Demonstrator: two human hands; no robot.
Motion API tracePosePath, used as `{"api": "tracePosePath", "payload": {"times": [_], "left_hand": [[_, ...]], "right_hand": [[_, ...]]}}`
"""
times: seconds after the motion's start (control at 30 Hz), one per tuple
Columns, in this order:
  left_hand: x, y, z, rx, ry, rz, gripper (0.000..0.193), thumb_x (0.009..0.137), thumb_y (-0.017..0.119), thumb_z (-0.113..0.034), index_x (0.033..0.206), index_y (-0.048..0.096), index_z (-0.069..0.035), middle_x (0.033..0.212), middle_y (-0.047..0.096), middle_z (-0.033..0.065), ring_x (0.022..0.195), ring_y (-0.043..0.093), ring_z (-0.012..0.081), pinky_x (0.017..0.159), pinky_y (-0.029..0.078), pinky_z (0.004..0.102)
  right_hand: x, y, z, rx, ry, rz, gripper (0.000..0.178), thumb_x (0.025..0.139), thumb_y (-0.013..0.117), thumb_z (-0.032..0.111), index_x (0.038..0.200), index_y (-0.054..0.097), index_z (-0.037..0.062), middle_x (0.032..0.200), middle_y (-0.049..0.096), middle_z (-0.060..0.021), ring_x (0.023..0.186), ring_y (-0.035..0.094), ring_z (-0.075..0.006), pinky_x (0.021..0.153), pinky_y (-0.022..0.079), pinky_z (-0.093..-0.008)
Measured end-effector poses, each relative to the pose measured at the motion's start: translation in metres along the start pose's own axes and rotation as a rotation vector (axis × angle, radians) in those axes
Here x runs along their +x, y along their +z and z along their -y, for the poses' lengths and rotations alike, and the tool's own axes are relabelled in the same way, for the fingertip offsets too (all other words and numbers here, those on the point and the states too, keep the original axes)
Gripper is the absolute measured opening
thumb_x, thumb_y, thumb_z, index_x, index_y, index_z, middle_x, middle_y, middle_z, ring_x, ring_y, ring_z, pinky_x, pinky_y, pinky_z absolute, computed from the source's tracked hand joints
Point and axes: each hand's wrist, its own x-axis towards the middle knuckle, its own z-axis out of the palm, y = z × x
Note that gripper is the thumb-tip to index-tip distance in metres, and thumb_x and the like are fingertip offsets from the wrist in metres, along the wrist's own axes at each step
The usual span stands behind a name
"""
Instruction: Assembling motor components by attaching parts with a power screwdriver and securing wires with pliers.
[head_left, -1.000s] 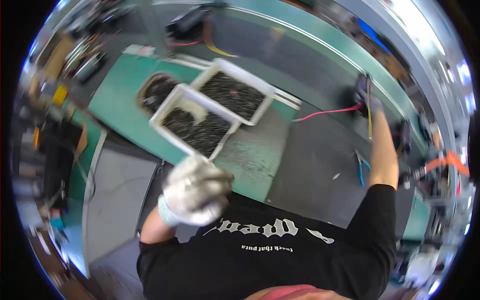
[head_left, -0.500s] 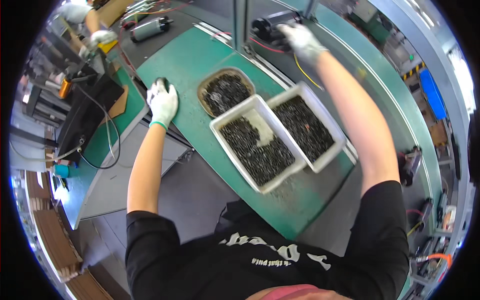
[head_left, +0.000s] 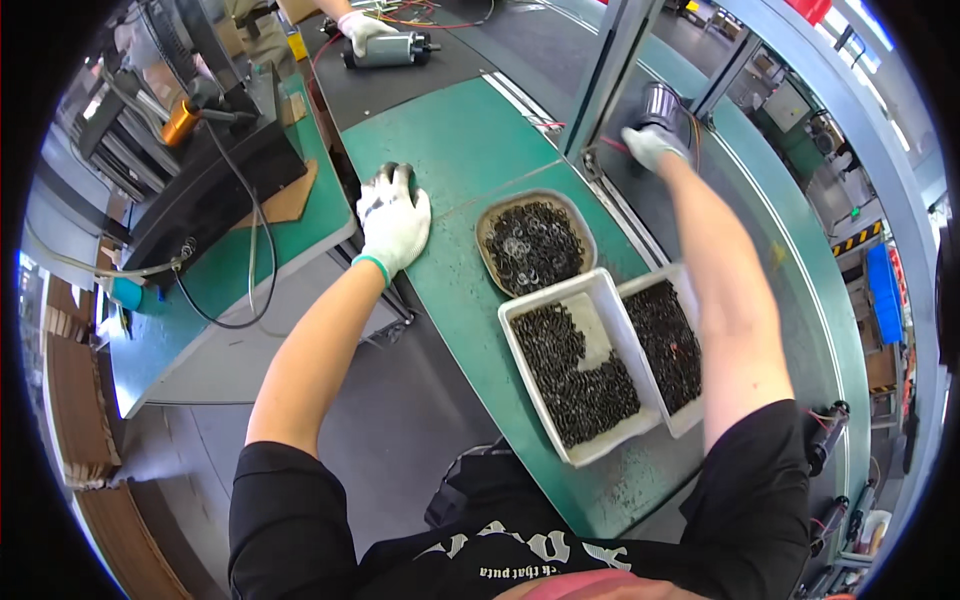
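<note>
My left hand [head_left: 395, 222], in a white glove with dark fingertips, lies palm down on the green work surface [head_left: 455, 140], its fingers apart and nothing in them. Past the metal rail, my right hand [head_left: 655, 148], also gloved, grips the lower end of a dark cylindrical motor [head_left: 660, 105] with a shiny body; its fingers are partly hidden. Red and yellow wires run beside this motor. Between my arms stand a tan tray [head_left: 535, 245] of black rings, a white bin [head_left: 596, 350] of small black parts, and a second white bin [head_left: 685, 425] partly behind my right forearm.
A metal post [head_left: 605, 80] rises just left of my right hand. At the upper left, a co-worker's gloved hand [head_left: 365, 32] holds a grey cylindrical motor [head_left: 390, 50]. A black machine [head_left: 215, 200] with a looping cable stands on the left bench. More motors [head_left: 826, 430] lie at right.
The view has shifted, so the bins sit further right and lower. The motor at my right hand has turned from sideways to more upright. The co-worker's hand is now on the grey motor.
</note>
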Motion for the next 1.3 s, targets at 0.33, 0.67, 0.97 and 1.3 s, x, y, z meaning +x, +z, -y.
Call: {"api": "tracePosePath", "payload": {"times": [0.33, 0.67, 0.97, 1.3], "left_hand": [[0.012, 0.026, 0.015, 0.151, 0.057, -0.106, 0.043, 0.091, 0.043, -0.032, 0.128, 0.051, -0.011, 0.133, 0.050, 0.0144, 0.121, 0.046, 0.0375, 0.101, 0.036, 0.0465], [-0.080, -0.129, -0.128, -0.613, 0.313, 0.101, 0.040, 0.094, 0.054, -0.029, 0.119, 0.060, 0.002, 0.106, 0.067, 0.0144, 0.094, 0.064, 0.0212, 0.086, 0.048, 0.0336], [-0.410, -0.006, -0.410, -0.513, 1.240, 0.662, 0.056, 0.089, 0.053, -0.038, 0.132, 0.043, -0.002, 0.137, 0.045, 0.0181, 0.132, 0.039, 0.0245, 0.107, 0.033, 0.0463], [-0.438, -0.096, -0.286, -0.931, 1.589, 0.810, 0.055, 0.084, 0.058, -0.019, 0.131, 0.046, 0.007, 0.120, 0.057, 0.0231, 0.109, 0.058, 0.0358, 0.098, 0.046, 0.0430]], "right_hand": [[-0.253, -0.135, -0.141, -0.494, -0.055, 0.224, 0.036, 0.079, 0.056, 0.039, 0.082, 0.072, 0.0075, 0.081, 0.068, -0.0192, 0.080, 0.067, -0.0345, 0.079, 0.051, -0.0431], [-0.473, -0.148, -0.202, -0.255, 0.081, -0.004, 0.037, 0.081, 0.051, 0.035, 0.084, 0.071, 0.0039, 0.077, 0.066, -0.0191, 0.074, 0.064, -0.0361, 0.074, 0.050, -0.0428], [-0.535, -0.113, -0.173, 0.105, 0.314, -0.016, 0.031, 0.082, 0.058, 0.032, 0.089, 0.071, 0.0042, 0.082, 0.066, -0.0197, 0.082, 0.066, -0.0352, 0.075, 0.051, -0.0401], [-0.573, -0.042, -0.159, 0.288, 0.334, -0.171, 0.027, 0.087, 0.056, 0.024, 0.076, 0.059, -0.0009, 0.070, 0.056, -0.0224, 0.068, 0.058, -0.0405, 0.059, 0.043, -0.0431]]}}
